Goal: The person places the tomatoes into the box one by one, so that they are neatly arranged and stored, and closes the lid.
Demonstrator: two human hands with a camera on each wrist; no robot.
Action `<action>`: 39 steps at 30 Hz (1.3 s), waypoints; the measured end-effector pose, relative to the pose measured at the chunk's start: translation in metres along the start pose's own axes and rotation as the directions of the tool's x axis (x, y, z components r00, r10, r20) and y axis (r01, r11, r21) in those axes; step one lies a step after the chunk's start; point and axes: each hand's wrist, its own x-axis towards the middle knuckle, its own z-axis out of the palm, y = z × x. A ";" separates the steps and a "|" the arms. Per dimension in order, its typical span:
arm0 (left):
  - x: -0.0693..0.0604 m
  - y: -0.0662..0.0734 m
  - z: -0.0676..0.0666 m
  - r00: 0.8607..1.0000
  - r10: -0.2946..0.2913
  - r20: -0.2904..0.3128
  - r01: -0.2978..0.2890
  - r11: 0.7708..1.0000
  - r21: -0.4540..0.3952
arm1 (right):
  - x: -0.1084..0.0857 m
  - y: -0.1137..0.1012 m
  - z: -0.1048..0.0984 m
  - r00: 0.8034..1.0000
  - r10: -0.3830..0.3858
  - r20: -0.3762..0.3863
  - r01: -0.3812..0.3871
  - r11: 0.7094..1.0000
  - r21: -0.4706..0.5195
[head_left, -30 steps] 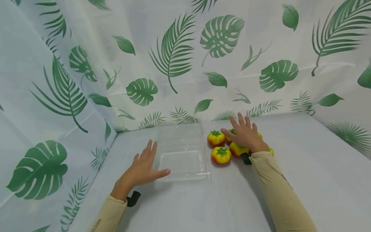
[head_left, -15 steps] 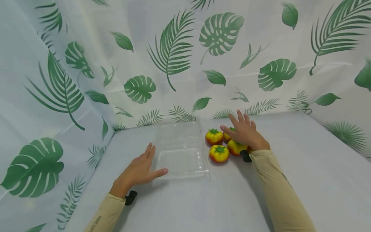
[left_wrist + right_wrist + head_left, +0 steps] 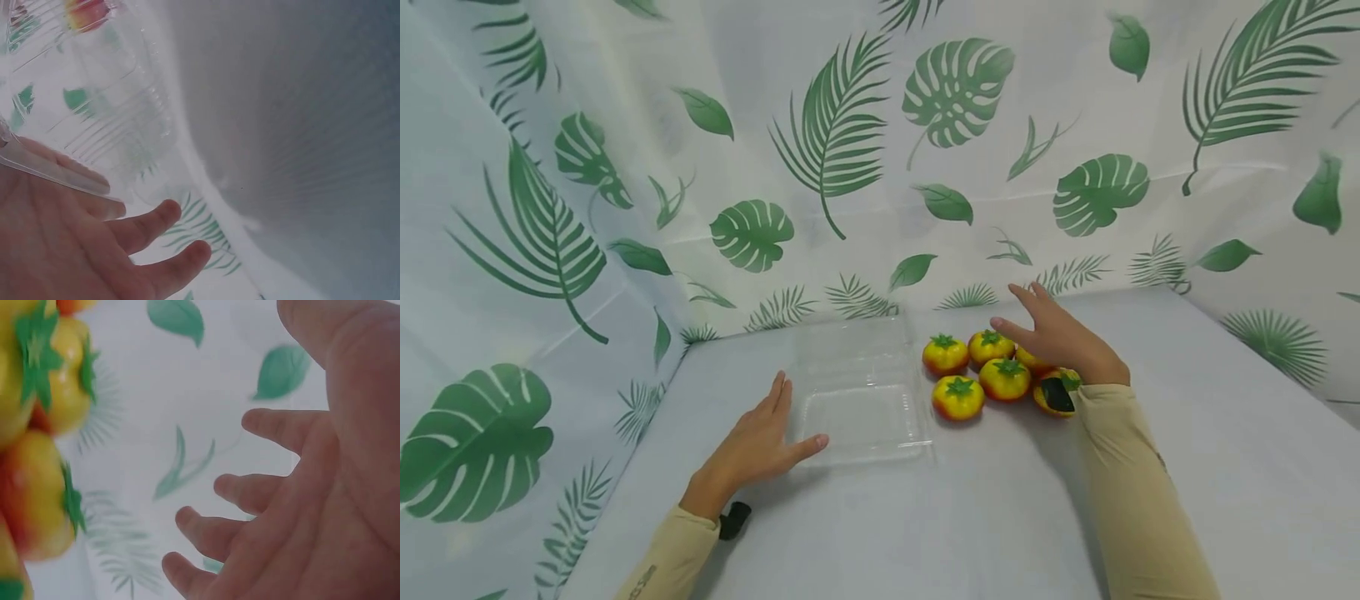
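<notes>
A clear plastic container [image 3: 865, 417] with its lid folded back lies on the table in the head view. At its left side is the left hand [image 3: 756, 446], fingers extended and thumb apart; the left wrist view shows this hand [image 3: 94, 244] beside the clear plastic [image 3: 119, 106]. Several yellow-red toy fruits with green tops [image 3: 958, 400] lie in two rows right of the container. Over the right end of these rows hovers the right hand [image 3: 1063, 337], fingers spread, partly hiding one fruit. In the right wrist view the hand [image 3: 294, 512] holds nothing, with fruits [image 3: 37, 494] at the left.
A white cloth covers the table [image 3: 880, 533]. Behind and to the left hang white curtains with green leaf prints [image 3: 850, 125]. Dark wrist cameras are strapped below both wrists, the right one in front of a fruit.
The right hand has shifted to the right and uncovered more of the fruits. The left hand stays beside the container, its fingers closer together. The head view has turned slightly.
</notes>
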 end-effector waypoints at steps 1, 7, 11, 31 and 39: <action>0.000 -0.001 0.000 1.000 -0.001 -0.003 0.001 1.000 0.001 | -0.001 0.003 -0.003 1.000 0.003 -0.002 -0.003 1.000 0.012; -0.001 -0.003 -0.001 1.000 -0.009 -0.003 0.009 1.000 0.013 | -0.006 0.028 -0.016 0.999 0.045 -0.008 -0.044 0.998 0.034; -0.001 -0.003 -0.002 1.000 -0.013 0.003 0.013 1.000 0.006 | -0.012 0.045 -0.021 0.996 0.093 0.011 -0.094 0.995 0.028; -0.002 -0.006 -0.002 0.999 -0.040 0.015 0.040 0.999 -0.029 | 0.000 0.082 -0.018 0.990 0.059 0.130 -0.072 0.992 0.099; 0.000 -0.001 0.002 1.000 -0.025 0.015 0.026 0.999 -0.041 | 0.002 0.079 -0.019 0.989 0.026 0.147 -0.029 0.999 0.018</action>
